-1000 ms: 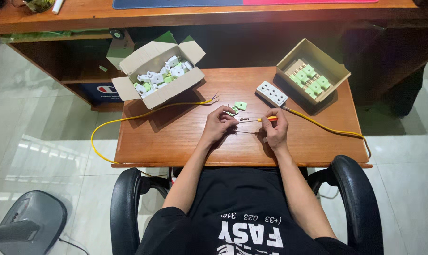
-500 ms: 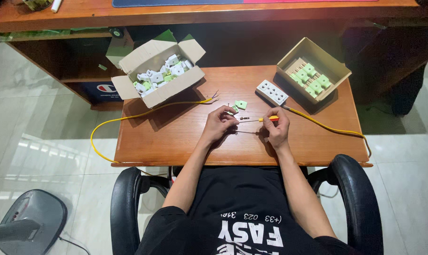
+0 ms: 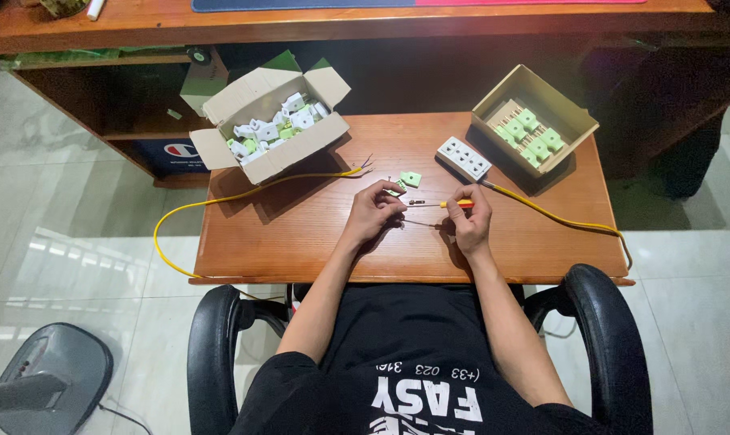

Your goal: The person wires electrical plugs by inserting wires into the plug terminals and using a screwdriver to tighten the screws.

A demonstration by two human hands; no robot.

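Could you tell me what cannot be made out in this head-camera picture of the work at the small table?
- Head view: what the left hand pinches is too small to identify and hidden by its fingers.
- Head view: the right hand covers most of the screwdriver; its tip is too thin to follow.
- Head view: the yellow cable drops behind the wooden table edge, end unseen.

The right hand [image 3: 469,219] grips a screwdriver [image 3: 441,204], its tip toward the left hand [image 3: 373,211], which pinches a small part. A green piece [image 3: 411,179] lies just beyond; a white socket [image 3: 464,157] farther right.
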